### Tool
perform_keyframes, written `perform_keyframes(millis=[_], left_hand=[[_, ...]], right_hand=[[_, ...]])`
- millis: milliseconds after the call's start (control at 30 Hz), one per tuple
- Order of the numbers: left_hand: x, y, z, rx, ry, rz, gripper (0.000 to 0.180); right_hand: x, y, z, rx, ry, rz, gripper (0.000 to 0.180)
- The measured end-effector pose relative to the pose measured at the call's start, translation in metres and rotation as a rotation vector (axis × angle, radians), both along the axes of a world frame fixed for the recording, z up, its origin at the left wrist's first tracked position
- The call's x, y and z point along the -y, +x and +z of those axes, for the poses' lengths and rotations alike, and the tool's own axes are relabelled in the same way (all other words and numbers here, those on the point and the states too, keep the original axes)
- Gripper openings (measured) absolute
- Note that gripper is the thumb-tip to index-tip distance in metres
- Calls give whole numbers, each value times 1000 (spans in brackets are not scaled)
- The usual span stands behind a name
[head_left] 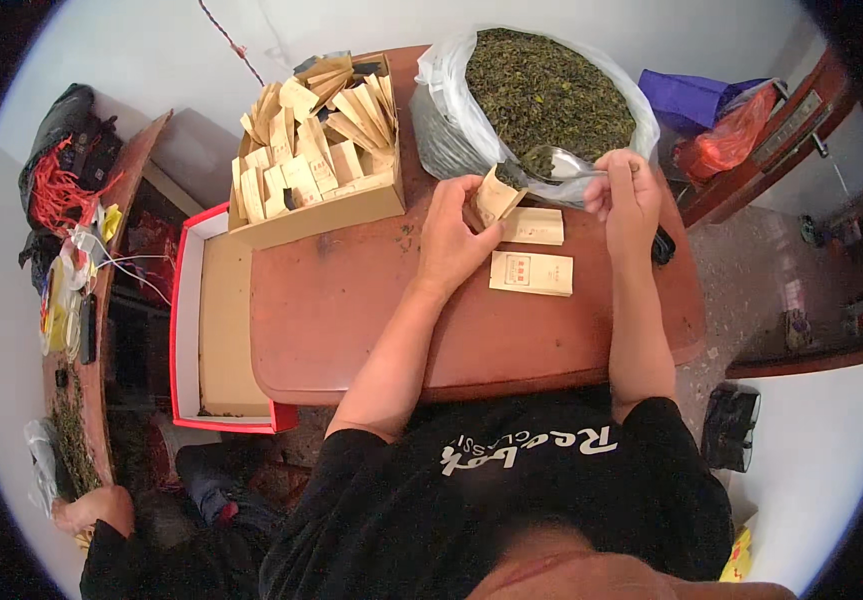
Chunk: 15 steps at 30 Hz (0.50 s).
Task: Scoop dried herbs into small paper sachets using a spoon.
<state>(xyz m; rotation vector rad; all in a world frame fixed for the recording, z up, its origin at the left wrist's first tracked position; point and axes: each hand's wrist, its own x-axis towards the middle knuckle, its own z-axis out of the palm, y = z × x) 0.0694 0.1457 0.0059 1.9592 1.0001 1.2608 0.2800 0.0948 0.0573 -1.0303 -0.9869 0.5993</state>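
In the head view, we see our left hand pinching an upright, tilted kraft-paper pouch between thumb and fingers; its mouth is open, and dark leaf bits show there. Our right hand pinches the handle of a metal spoon, whose bowl lies just right of the pouch mouth, at the near rim of a white plastic bag. We see that bag filled with dried green-brown leaves at the far side of the reddish-brown table. Near the held pouch, we have two flat pouches on the tabletop, one nearer us than the other. To the far left, a cardboard box holds many similar pouches, loosely crowded together. Left of the table, we see a red-edged open box. At the far right are a blue bag and a red plastic bag. At the near left, we notice another person's hand beside a wooden board.
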Motion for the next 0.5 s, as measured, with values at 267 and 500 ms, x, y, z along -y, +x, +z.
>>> perform_keyframes(millis=[267, 500], left_hand=[[-1, 0, -2, -26, -12, -5, 51], [0, 0, -1, -2, 26, 22, 49]], right_hand=[[14, -31, 15, 985, 150, -76, 14], [14, -25, 12, 953, 252, -152, 8]])
